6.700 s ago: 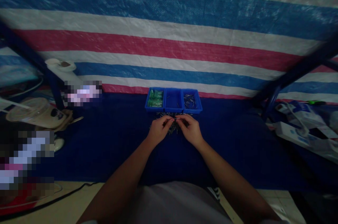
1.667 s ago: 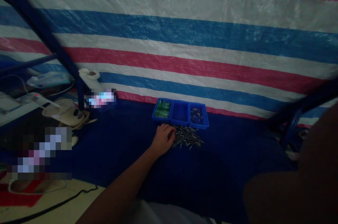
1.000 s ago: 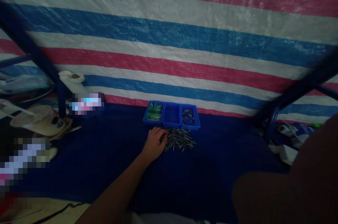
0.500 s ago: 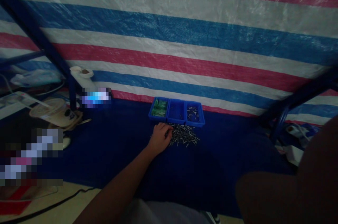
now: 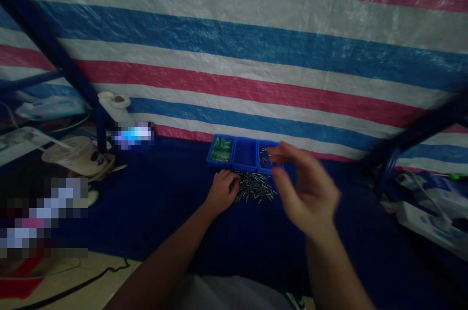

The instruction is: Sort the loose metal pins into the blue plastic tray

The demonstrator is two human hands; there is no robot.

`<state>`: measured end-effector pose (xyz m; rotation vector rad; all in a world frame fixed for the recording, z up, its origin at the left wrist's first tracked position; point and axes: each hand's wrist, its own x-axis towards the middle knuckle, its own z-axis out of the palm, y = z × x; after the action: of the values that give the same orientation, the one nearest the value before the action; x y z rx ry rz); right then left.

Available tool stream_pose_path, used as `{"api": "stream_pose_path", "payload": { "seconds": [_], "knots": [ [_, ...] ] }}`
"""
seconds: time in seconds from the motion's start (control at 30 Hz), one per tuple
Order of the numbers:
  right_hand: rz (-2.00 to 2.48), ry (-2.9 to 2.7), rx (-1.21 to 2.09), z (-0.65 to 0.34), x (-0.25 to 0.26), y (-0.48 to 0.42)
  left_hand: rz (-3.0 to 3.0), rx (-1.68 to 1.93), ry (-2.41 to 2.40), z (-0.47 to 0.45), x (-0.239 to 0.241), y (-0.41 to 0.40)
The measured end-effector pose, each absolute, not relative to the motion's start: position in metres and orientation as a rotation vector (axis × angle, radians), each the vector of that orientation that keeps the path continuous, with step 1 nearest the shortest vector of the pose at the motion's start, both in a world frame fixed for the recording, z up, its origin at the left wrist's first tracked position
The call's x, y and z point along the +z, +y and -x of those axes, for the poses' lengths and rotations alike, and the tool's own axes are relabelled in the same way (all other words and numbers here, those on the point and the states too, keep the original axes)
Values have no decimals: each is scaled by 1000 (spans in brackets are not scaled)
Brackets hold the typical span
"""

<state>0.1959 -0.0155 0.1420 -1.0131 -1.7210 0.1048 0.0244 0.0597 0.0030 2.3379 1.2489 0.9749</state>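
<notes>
Here no brand, label or writing can be read: the patches at the left are pixelated and the light is dim.

The person's left hand rests on the dark blue cloth-covered table, its fingers curled loosely at the left edge of the heap of small silvery metal pins; the fingertips touch the nearest pins, but whether any pin is pinched between them cannot be told. The right hand is raised above the table in front of the camera, blurred, with fingers spread and half open and thumb apart; nothing can be made out in it. Its fingertips show in front of the right end of the row of bins.

Three small blue plastic bins stand side by side, touching, just behind the heap. The left bin holds green pieces; the middle one looks nearly bare, with only a pin or two; the right one holds a scatter of the same metal pins and is partly hidden by the right hand. The pins in the heap are too many and too small to count.

A red, white and blue striped woven tarpaulin hangs behind the table. At the left stands one lidded plastic drink cup with a straw, and at the right lies a white power strip.
</notes>
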Motion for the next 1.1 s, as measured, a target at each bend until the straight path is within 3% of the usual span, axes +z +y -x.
{"api": "stream_pose_path", "payload": {
  "seconds": [0.2,0.3,1.1],
  "knots": [
    [1340,-2137,171,-202,53,34,-2339,935,1256,-25,4,59],
    [1411,-2230,240,-209,31,36,-2355,910,1268,-25,5,59],
    [1605,-2224,269,-203,16,34,-2365,876,1238,-25,3,60]
  ]
}}
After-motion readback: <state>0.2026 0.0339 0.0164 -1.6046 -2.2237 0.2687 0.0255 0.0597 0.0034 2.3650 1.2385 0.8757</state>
